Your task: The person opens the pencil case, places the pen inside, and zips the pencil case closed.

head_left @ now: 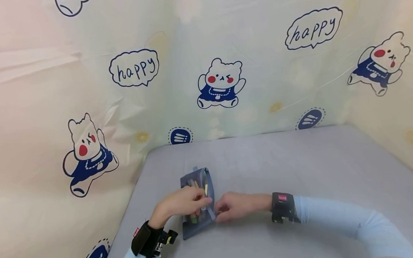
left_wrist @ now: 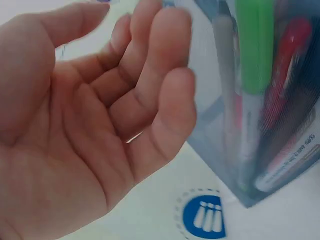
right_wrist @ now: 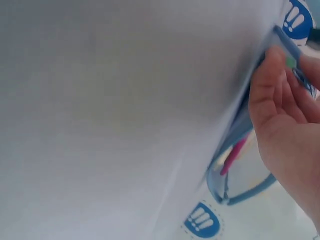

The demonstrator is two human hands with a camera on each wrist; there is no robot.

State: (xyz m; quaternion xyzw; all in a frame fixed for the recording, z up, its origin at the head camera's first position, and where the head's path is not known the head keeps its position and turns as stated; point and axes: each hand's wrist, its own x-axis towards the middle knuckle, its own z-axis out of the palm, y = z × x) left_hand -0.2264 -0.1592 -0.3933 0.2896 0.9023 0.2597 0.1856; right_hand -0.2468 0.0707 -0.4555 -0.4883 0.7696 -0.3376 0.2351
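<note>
A blue mesh pencil pouch point(head_left: 196, 231) with pens inside is on the grey surface, its opening along the right side. My left hand point(head_left: 184, 201) reaches over the pouch, thumb and forefinger holding its edge by the opening. In the left wrist view, the other fingers curl loosely beside the mesh, and a green-capped pen point(left_wrist: 255, 45) and a red pen point(left_wrist: 287, 65) show through. From the right, my right hand point(head_left: 234, 206) pinches the pouch's near corner at the zipper end. A magenta pen point(right_wrist: 233, 156) is visible inside the gaping opening in the right wrist view.
The grey tabletop point(head_left: 296, 167) extends right and behind the pouch. A pale cloth backdrop point(head_left: 261, 123) with printed bears rises at the back and both sides. Black wrist straps with cameras are on both forearms point(head_left: 332, 212).
</note>
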